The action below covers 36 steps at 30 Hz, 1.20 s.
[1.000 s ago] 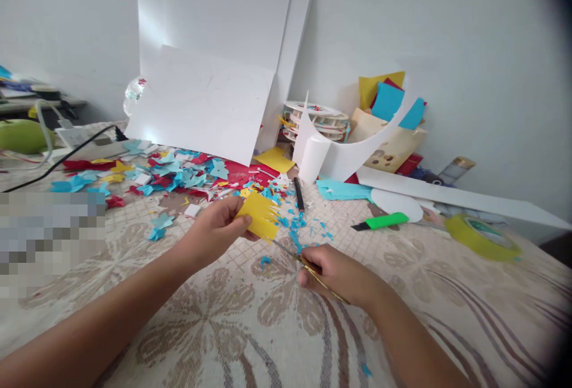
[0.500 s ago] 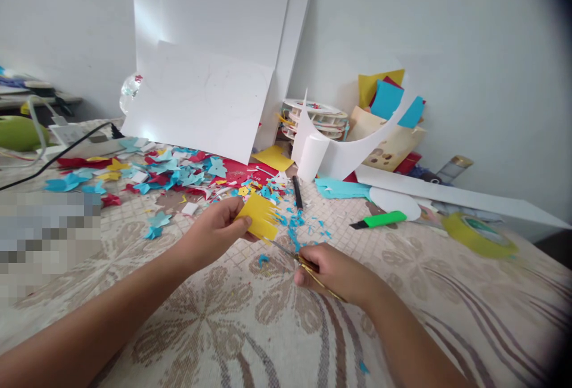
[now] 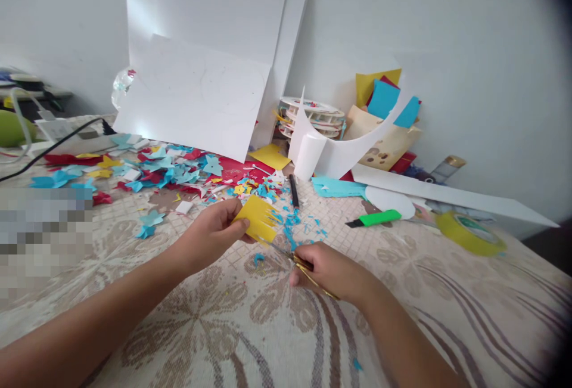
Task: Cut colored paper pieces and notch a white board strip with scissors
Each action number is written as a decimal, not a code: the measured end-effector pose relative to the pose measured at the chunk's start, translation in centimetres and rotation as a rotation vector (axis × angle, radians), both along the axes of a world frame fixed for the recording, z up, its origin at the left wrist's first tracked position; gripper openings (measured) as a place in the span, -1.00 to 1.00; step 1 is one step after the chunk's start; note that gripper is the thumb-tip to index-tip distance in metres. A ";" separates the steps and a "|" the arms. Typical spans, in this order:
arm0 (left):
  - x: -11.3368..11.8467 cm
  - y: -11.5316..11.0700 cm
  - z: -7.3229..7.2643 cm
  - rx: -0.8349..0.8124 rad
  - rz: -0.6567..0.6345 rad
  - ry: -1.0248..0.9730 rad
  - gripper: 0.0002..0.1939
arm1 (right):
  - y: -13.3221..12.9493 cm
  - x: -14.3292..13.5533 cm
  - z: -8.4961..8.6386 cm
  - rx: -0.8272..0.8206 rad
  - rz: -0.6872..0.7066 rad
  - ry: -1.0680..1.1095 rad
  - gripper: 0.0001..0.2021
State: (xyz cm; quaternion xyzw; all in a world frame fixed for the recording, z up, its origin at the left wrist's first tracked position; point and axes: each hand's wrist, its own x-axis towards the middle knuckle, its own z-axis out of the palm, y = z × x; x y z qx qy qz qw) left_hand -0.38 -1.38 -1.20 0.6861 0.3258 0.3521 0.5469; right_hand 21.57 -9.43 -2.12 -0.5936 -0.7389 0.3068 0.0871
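Observation:
A yellow paper piece (image 3: 257, 219) with a fringed right edge is pinched between the thumb and fingers of my left hand (image 3: 214, 233). My right hand (image 3: 328, 269) grips the gold handles of a pair of scissors (image 3: 308, 269). The scissor blades point left and meet the lower edge of the yellow paper. Small blue scraps (image 3: 291, 221) lie on the patterned cloth just beyond the blades, and one curled blue scrap (image 3: 258, 259) lies below the paper.
Colored paper flowers and scraps (image 3: 174, 170) cover the back left. A black pen (image 3: 294, 191), green cutter (image 3: 379, 217) and yellow tape roll (image 3: 469, 234) lie to the right. White boards (image 3: 196, 90) lean against the wall. A patterned cloth (image 3: 196, 328) covers the table.
The whole view has shifted slightly, so most things appear a little further left. My hands still hold the yellow paper and the scissors in nearly the same arrangement.

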 end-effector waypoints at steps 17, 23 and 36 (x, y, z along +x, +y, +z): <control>0.0 0.1 -0.3 -0.011 0.006 -0.026 -0.89 | 0.0 0.1 -0.2 0.004 0.003 0.010 -0.61; 0.0 0.2 -0.4 0.002 -0.003 -0.004 -0.88 | -0.1 0.1 -0.2 0.001 0.010 0.013 -0.63; 0.0 0.4 -0.5 0.032 -0.026 0.018 -0.89 | 0.0 0.2 -0.2 0.030 0.022 0.008 -0.58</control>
